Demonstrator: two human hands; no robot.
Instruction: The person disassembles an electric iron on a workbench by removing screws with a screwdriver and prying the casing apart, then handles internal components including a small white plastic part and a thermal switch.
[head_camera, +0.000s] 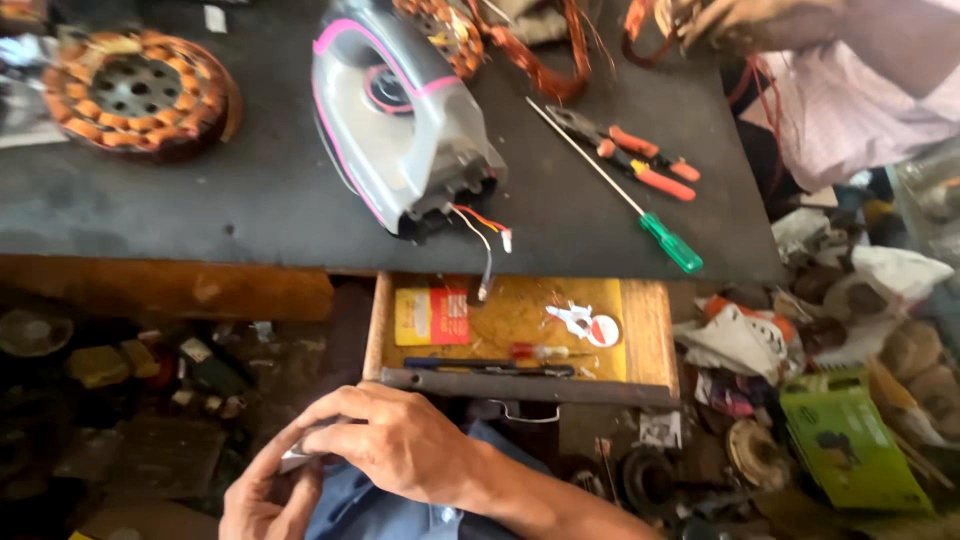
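Observation:
My right hand (400, 445) and my left hand (262, 498) meet low in the view, over my blue-clad lap. Together they pinch a small pale grey piece (300, 457), most of it hidden by the fingers. Above them a wooden drawer (525, 387) stands pulled out from under the dark worktop (250, 200). A grey clothes iron with pink trim (400, 110) lies on the worktop with its rear open. Loose red, white and grey wires (485, 230) hang from the iron over the drawer.
On the worktop lie a green-handled screwdriver (670, 243), orange-handled pliers (640, 160) and a copper-wound stator (135, 90). The drawer holds a red packet (432, 317) and small tools. Another person in a pink shirt (850, 100) stands at top right. Clutter and a green box (850, 440) cover the floor.

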